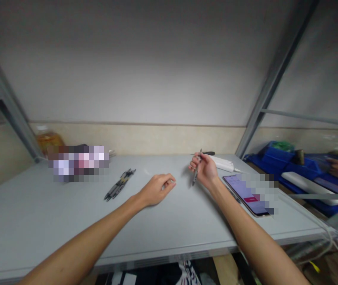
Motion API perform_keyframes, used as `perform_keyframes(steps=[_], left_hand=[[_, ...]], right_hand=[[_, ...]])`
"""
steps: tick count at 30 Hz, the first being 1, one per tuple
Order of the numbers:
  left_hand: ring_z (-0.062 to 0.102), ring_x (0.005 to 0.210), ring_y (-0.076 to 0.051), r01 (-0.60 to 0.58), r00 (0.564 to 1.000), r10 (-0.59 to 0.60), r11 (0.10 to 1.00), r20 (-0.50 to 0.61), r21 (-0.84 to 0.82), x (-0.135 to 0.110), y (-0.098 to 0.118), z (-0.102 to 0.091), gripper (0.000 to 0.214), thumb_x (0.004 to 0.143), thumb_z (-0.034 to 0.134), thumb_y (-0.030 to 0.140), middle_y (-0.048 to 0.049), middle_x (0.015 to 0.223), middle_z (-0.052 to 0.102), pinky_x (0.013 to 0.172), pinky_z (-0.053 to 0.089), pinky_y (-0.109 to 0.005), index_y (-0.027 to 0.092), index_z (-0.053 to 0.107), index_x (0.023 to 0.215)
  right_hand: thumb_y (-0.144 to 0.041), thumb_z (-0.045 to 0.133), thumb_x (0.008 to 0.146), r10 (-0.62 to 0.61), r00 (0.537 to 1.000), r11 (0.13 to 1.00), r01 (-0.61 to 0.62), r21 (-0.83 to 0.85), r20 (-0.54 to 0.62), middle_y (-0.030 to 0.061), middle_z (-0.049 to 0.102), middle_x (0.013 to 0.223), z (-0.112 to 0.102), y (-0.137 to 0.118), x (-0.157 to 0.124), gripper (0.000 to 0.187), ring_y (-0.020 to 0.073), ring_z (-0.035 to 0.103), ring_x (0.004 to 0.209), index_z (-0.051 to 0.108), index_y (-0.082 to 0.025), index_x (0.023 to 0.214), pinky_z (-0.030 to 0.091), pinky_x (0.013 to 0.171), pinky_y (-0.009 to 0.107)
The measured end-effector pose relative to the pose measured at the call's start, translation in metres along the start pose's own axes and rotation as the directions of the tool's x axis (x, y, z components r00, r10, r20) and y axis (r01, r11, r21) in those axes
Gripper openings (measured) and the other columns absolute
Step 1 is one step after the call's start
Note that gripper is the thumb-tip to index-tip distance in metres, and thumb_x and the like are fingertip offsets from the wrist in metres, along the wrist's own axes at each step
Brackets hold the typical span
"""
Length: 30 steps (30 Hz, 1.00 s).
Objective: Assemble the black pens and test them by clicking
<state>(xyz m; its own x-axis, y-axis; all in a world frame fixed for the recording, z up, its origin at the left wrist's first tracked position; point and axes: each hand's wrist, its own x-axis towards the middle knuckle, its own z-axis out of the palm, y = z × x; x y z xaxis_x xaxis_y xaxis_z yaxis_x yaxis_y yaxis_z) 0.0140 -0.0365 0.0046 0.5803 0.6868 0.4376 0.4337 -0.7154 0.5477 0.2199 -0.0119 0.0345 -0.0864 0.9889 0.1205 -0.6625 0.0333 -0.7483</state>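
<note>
Phone point(246, 194) lying at the desk's point(67, 221) right edge. Left hand point(157, 190) curled loosely at mid-desk, contents impossible to tell. Right hand point(206, 170) just beyond, pinching a pen point(197, 168) near upright. Light pinch: likely slip, perhaps onto the phone.

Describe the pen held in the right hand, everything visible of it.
The pen is slim and dark, grey to black, and looks like plastic; finer details are too small to make out. It stands nearly upright, leaning slightly, with its upper end away from the person and its lower end pointing down toward the grey table. The right hand pinches it around its upper middle between fingers and thumb. Whether the lower end touches the table cannot be told.
</note>
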Motion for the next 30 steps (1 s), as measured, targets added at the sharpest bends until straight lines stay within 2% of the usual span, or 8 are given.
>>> perform_keyframes(steps=[2,5,8,11,18,21,26,30], left_hand=[[0.055,0.069,-0.013,0.005,1.000,-0.005,1.000,0.012,0.009,-0.0001,-0.0010,-0.0009,0.026,0.085,0.042,0.033,-0.0029,0.073,0.063,0.066,0.042,-0.023,0.016,0.061,0.092],[0.053,0.064,-0.012,0.013,0.999,-0.013,1.000,0.032,0.013,-0.0006,-0.0014,-0.0012,0.026,0.086,0.041,0.033,-0.0016,0.068,0.060,0.061,0.039,-0.022,0.016,0.060,0.090],[0.049,0.058,-0.011,0.003,0.998,-0.004,1.000,0.060,0.012,-0.0012,-0.0001,-0.0010,0.026,0.087,0.039,0.032,0.0002,0.063,0.056,0.058,0.037,-0.021,0.016,0.059,0.086],[0.046,0.056,-0.010,-0.013,0.998,0.012,1.000,0.069,0.012,-0.0015,0.0010,-0.0010,0.026,0.087,0.039,0.031,0.0010,0.060,0.053,0.057,0.035,-0.021,0.016,0.059,0.081],[0.046,0.055,-0.010,-0.011,0.997,0.008,0.999,0.074,0.043,-0.0018,-0.0013,-0.0007,0.026,0.087,0.039,0.031,0.0006,0.060,0.053,0.056,0.034,-0.021,0.016,0.059,0.080],[0.046,0.056,-0.011,-0.012,0.997,0.008,0.999,0.081,0.051,-0.0018,-0.0010,-0.0009,0.026,0.087,0.039,0.031,0.0006,0.060,0.053,0.057,0.034,-0.022,0.016,0.059,0.081],[0.046,0.055,-0.011,-0.017,0.996,0.012,0.998,0.089,0.064,-0.0016,-0.0005,-0.0009,0.025,0.087,0.039,0.031,0.0007,0.060,0.053,0.057,0.033,-0.022,0.017,0.059,0.080],[0.045,0.054,-0.010,-0.014,0.995,0.008,0.997,0.096,0.071,-0.0018,-0.0012,-0.0003,0.024,0.087,0.039,0.030,0.0010,0.060,0.052,0.057,0.033,-0.022,0.017,0.058,0.080]], right_hand=[[-0.045,0.052,0.074,0.044,0.998,0.999,-0.046,0.030,0.047,-0.0068,0.031,0.046,-0.0025,-0.0034,-0.0013,0.029,0.0083,0.031,0.039,0.044,-0.020,0.061,0.034,0.039,0.021],[-0.055,0.045,0.076,0.106,0.990,0.994,-0.106,-0.011,0.098,-0.0073,0.021,0.042,-0.0062,-0.0070,-0.0022,0.046,0.0072,0.019,0.035,0.030,-0.021,0.050,0.019,0.031,0.019],[-0.051,0.040,0.078,0.137,0.986,0.990,-0.132,-0.059,0.092,-0.0081,0.014,0.039,-0.0088,-0.0085,-0.0016,0.048,0.0066,0.010,0.035,0.021,-0.021,0.046,0.013,0.029,0.018],[-0.045,0.040,0.077,0.152,0.984,0.987,-0.146,-0.067,0.098,-0.0085,0.012,0.039,-0.0100,-0.0088,-0.0009,0.044,0.0062,0.006,0.035,0.021,-0.021,0.045,0.011,0.028,0.018],[-0.046,0.043,0.076,0.144,0.979,0.989,-0.145,-0.008,0.145,-0.0083,0.014,0.039,-0.0101,-0.0090,-0.0015,0.044,0.0058,0.008,0.035,0.025,-0.021,0.045,0.012,0.029,0.016],[-0.044,0.042,0.077,0.144,0.978,0.989,-0.139,-0.044,0.152,-0.0083,0.013,0.039,-0.0098,-0.0091,-0.0016,0.043,0.0059,0.008,0.034,0.025,-0.021,0.045,0.013,0.028,0.017],[-0.053,0.044,0.075,0.111,0.983,0.990,-0.098,-0.098,0.143,-0.0086,0.014,0.040,-0.0081,-0.0094,-0.0020,0.047,0.0058,0.010,0.034,0.024,-0.021,0.047,0.013,0.029,0.016],[-0.045,0.042,0.076,0.132,0.985,0.987,-0.121,-0.106,0.111,-0.0084,0.013,0.039,-0.0076,-0.0094,-0.0015,0.042,0.0063,0.008,0.035,0.025,-0.021,0.046,0.012,0.028,0.017]])
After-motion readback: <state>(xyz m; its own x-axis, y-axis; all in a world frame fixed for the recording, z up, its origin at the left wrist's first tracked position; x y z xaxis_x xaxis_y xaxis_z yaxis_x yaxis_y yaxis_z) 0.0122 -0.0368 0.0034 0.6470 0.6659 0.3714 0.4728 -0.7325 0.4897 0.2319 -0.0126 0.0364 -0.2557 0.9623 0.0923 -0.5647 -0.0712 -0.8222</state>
